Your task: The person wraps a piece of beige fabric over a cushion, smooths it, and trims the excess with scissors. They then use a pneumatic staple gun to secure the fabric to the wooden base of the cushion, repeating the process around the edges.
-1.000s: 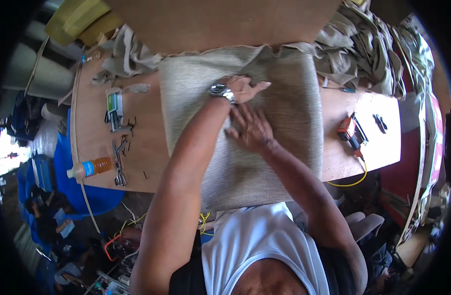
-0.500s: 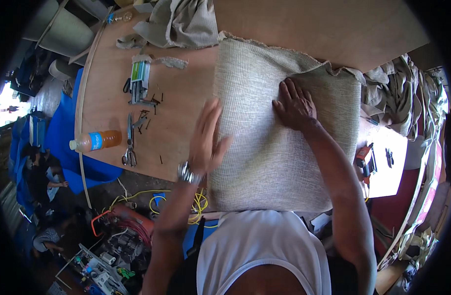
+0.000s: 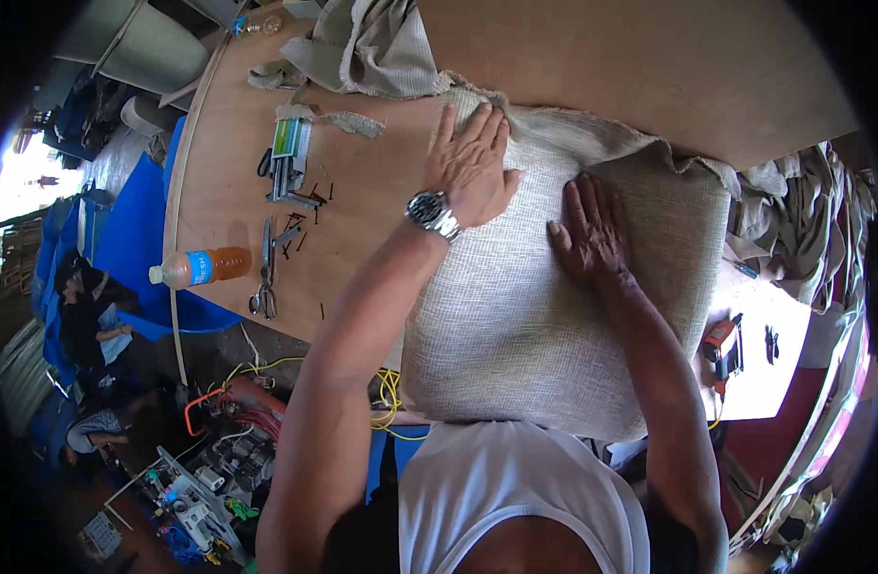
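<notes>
A large cushion in beige woven fabric (image 3: 515, 316) lies on the wooden table, its near edge against my white shirt. Loose, frayed cloth gathers along its far edge. My left hand (image 3: 469, 172), with a metal watch on the wrist, rests flat on the cushion's far left corner, fingers stretched out. Pressed on the upper middle of the fabric is my right hand (image 3: 592, 234), its fingers spread and pointing away from me. Neither hand grips anything.
Left on the table (image 3: 381, 191) are scissors (image 3: 266, 273), scattered screws or nails (image 3: 295, 230), a box of staples (image 3: 290, 143) and a bottle of orange liquid (image 3: 209, 267). An orange power tool (image 3: 718, 344) lies at right near bunched cloth (image 3: 778, 215). People sit at far left.
My left hand has moved away from me, from beside the cushion's left edge onto its far left corner. My right hand stays on the fabric. The whole view has shifted slightly.
</notes>
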{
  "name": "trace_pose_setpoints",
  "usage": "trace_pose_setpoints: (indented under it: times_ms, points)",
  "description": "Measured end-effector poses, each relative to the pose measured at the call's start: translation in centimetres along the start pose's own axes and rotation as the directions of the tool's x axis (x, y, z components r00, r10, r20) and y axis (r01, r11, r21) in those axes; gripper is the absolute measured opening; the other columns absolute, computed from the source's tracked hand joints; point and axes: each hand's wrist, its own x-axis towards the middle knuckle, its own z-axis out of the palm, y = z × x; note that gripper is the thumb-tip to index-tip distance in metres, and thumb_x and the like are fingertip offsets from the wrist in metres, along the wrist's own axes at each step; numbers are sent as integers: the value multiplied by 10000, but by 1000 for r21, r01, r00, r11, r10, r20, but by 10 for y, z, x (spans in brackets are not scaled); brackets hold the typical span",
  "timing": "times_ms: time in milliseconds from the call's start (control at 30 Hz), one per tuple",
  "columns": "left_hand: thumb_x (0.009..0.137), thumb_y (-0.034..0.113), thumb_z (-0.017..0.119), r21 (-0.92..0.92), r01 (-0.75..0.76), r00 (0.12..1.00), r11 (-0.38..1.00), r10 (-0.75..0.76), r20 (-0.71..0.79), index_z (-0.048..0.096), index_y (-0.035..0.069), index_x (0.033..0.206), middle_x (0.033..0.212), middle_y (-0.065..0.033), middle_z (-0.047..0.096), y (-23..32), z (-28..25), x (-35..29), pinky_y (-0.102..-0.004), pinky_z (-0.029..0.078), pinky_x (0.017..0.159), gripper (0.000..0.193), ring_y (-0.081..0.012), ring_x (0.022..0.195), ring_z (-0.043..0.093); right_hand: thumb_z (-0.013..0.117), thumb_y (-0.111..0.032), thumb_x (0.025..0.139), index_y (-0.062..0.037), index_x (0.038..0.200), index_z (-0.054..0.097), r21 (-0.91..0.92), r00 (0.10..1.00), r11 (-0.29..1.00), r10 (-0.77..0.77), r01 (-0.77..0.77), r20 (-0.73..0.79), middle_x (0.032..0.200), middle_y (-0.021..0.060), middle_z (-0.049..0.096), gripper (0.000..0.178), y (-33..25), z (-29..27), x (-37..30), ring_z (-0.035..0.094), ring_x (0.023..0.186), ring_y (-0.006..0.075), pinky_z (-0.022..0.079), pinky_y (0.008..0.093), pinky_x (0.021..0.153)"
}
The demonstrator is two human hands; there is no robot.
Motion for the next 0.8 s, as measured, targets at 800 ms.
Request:
trace_pose_setpoints:
  times_ms: [800]
  points:
    - [1098, 491, 279, -945, 322, 859, 49, -435, 271, 216, -21, 1604, 1637, -204, 336, 29, 28, -206, -372, 301, 1211, 722, -294, 1494, 368, 330, -536, 1025, -54, 1602, 263, -186, 978, 983, -32, -7, -206, 1679, 163, 234, 755, 1, 28, 10, 186, 1558, 350, 117, 575, 1252]
